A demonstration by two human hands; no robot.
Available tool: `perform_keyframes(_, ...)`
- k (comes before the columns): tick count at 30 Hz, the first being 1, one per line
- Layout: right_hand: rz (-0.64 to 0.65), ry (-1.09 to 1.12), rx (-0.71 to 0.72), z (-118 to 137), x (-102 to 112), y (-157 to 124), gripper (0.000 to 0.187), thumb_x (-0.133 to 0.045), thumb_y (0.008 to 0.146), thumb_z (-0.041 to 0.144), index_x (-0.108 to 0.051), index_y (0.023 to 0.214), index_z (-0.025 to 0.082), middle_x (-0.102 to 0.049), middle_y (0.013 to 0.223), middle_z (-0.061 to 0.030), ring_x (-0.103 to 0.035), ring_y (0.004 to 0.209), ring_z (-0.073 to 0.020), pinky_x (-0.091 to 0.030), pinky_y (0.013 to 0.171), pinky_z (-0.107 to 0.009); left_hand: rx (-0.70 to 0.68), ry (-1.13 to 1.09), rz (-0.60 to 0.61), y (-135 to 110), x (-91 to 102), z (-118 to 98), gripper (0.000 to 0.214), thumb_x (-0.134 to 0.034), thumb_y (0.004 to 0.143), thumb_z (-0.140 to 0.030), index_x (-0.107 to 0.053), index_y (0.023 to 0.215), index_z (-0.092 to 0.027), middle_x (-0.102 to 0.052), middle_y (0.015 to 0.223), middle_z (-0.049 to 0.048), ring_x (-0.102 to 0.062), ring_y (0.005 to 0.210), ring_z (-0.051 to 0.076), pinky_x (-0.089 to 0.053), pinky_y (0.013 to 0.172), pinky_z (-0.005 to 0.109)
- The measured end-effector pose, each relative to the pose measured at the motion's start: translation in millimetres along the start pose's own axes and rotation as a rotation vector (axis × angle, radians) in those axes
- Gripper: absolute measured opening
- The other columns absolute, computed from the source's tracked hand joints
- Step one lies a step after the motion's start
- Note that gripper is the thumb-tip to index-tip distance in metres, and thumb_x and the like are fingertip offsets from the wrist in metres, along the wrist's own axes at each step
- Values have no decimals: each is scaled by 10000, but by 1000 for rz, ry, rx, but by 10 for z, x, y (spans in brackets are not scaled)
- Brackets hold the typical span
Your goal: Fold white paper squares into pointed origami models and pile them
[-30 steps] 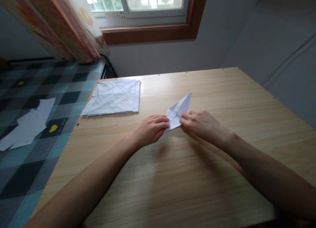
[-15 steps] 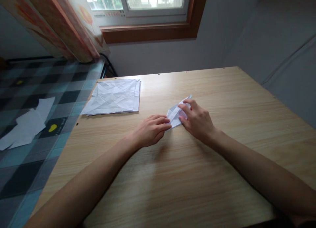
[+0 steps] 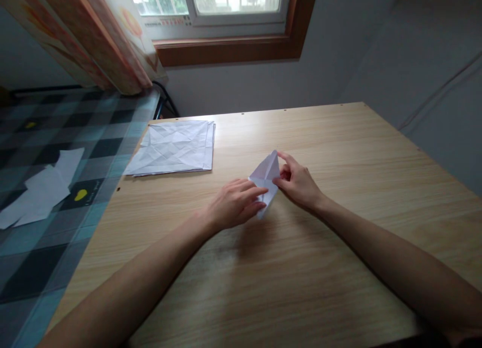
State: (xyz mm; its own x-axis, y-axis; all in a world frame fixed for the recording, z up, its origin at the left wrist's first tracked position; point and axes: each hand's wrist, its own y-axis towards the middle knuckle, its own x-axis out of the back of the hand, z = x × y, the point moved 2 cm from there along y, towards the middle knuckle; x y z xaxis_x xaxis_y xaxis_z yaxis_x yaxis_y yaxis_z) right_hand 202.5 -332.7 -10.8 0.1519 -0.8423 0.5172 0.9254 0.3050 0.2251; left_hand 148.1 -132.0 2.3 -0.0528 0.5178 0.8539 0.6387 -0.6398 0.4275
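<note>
A small folded white paper piece [image 3: 265, 175] stands partly raised off the wooden table [image 3: 339, 152], its pointed tip up. My left hand [image 3: 235, 203] pinches its lower left part, fingers curled around the paper. From the right, my right hand [image 3: 299, 183] grips the upper flap between thumb and fingers. The lower tip of the paper pokes out under my left fingers.
A stack of creased white sheets [image 3: 173, 147] lies at the table's far left. Left of the table is a checked bed cover [image 3: 48, 137] with loose white papers [image 3: 41, 187]. A curtain [image 3: 109, 41] and window [image 3: 222, 6] stand behind; a grey wall is to the right.
The paper was turned and lifted from lying flat with its tip to the far right. My right hand slid along the flap and now holds it upright; my left hand shifted slightly right.
</note>
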Motion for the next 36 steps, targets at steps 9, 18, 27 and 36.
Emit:
perform_keyframes(9,182,79,92,41,-63,-3,411,-617,804,126,-631,1212,172,-714,820,-17,-601,665,-135,-456,647,-260,486,-179,-146,27,32,269,76,-710,793,-180,-717,868,-173,-675,784,7,-588,694,124,-461,598,230)
perform_keyframes(18,113,-138,169,53,-83,5,158,-622,827,101,-707,940,173,-675,751,-5,-576,658,-139,-429,662,-259,510,-151,-150,44,66,250,89,-681,824,-173,-767,805,-190,-735,739,6,-626,651,132,-468,642,250)
perform_keyframes(27,77,-299,415,-49,-2,-47,282,-530,801,31,-752,883,185,-736,916,-67,-632,889,-219,-497,830,-342,388,-101,-151,11,69,208,257,-536,943,-290,-766,939,-175,-740,845,64,-665,736,156,-516,684,267)
perform_keyframes(36,199,-471,462,99,-78,-137,333,-552,919,280,-690,1183,131,-645,1293,-150,-549,1226,-298,-427,1057,-484,63,212,-19,10,68,117,306,-591,929,-428,-723,790,-190,-770,947,47,-692,900,204,-502,820,346)
